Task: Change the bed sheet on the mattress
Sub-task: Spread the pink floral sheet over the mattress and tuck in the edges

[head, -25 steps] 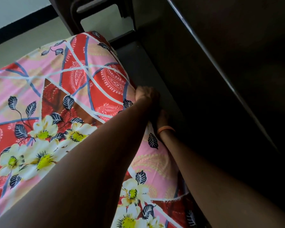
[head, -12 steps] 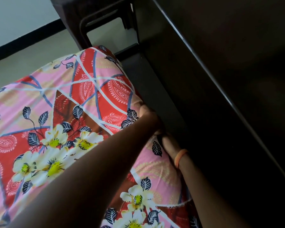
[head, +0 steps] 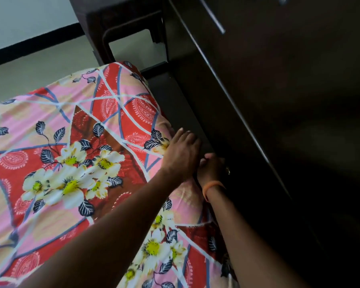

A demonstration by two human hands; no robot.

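Where the mattress edge meets the dark wardrobe (head: 279,100), both my hands work at the floral bed sheet (head: 75,163). My left hand (head: 182,154) lies on the sheet at the right edge of the mattress, fingers fairly straight and spread over the fabric, tips reaching past the edge. My right hand (head: 211,168) sits just beside it, lower, in the shadowed gap between mattress and wardrobe; its fingers look curled, but I cannot tell whether they hold the sheet. An orange band (head: 212,189) circles that wrist. The sheet, pink and red with white flowers and dark leaves, covers the mattress top and drapes over its right side. Beyond the far corner stands a dark chair (head: 123,23) on the pale floor (head: 40,65)
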